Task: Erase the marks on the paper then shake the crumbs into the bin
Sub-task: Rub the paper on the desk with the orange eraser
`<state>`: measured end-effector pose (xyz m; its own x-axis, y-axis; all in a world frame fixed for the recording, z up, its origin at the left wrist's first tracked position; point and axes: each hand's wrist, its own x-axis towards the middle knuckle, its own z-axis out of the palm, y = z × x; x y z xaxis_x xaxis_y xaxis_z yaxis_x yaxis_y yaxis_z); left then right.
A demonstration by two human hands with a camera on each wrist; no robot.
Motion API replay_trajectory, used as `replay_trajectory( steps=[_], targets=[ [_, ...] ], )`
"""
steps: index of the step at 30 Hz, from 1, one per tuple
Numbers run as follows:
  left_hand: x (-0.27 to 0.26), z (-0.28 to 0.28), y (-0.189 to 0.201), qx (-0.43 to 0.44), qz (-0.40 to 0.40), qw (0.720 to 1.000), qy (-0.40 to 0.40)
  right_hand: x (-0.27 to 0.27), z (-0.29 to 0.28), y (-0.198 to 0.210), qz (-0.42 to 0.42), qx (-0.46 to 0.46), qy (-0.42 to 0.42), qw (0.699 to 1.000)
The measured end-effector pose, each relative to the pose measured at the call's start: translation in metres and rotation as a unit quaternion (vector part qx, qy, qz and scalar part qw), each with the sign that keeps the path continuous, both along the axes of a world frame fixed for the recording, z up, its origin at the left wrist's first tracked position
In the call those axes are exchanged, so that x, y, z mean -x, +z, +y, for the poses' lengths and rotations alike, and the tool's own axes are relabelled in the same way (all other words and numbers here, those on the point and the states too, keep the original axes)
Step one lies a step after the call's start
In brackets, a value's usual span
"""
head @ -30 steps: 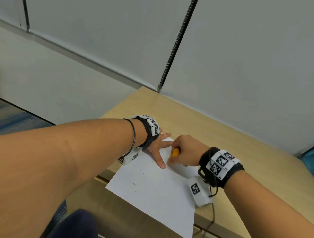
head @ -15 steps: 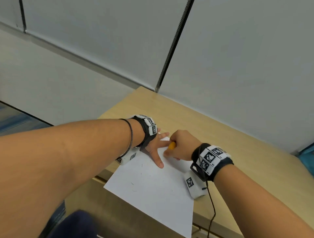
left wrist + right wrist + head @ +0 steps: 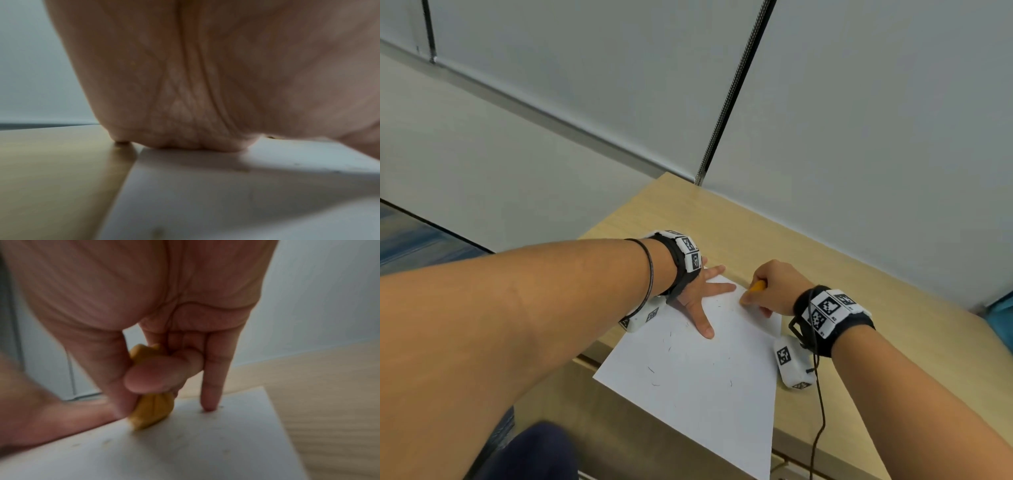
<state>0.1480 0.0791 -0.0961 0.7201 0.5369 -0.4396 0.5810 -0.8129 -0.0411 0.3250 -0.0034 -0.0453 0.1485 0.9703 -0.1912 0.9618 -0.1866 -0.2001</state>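
Paper (image 3: 698, 387), a single white sheet, lies flat on the light wooden desk (image 3: 859, 298), its near corner jutting out past the desk's front edge. Thin dark flecks (image 3: 654, 371), crumbs or leftover pencil strokes, I cannot tell which, are scattered over its middle and near part.

At the sheet's far right corner the orange eraser (image 3: 153, 408) is pressed down onto the paper, pinched between the thumb and curled fingers of the right hand (image 3: 774, 287). In the right wrist view the little finger is straight, its tip touching the sheet just beside the eraser, and the picture is blurred.

At the far left corner the left hand (image 3: 697, 298) lies flat with straight, spread fingers, holding nothing and pressing the sheet to the desk. Its thumb points toward the person; the other fingers reach toward the right hand but stay apart from it. The left wrist view shows the heel of the palm on the paper's edge where it meets the wood.

Both wrists carry black bands with white marker blocks (image 3: 828, 308), and a thin black cable (image 3: 818, 411) runs down from the right one over the desk's front. Pale grey wall panels (image 3: 859, 102) rise behind the desk.
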Motion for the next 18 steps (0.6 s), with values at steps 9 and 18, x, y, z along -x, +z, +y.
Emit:
replay_trajectory(
  steps=[9, 18],
  targets=[
    [0.0025, -0.0028, 0.0035, 0.003, -0.003, 1.000, 0.004, -0.0018, 0.0028, -0.0025, -0.004, -0.022, 0.005, 1.000],
    [0.0011, -0.0042, 0.0047, 0.001, 0.002, 1.000, 0.007, 0.0061, 0.0015, -0.0060, -0.021, -0.040, 0.035, 0.998]
  ],
)
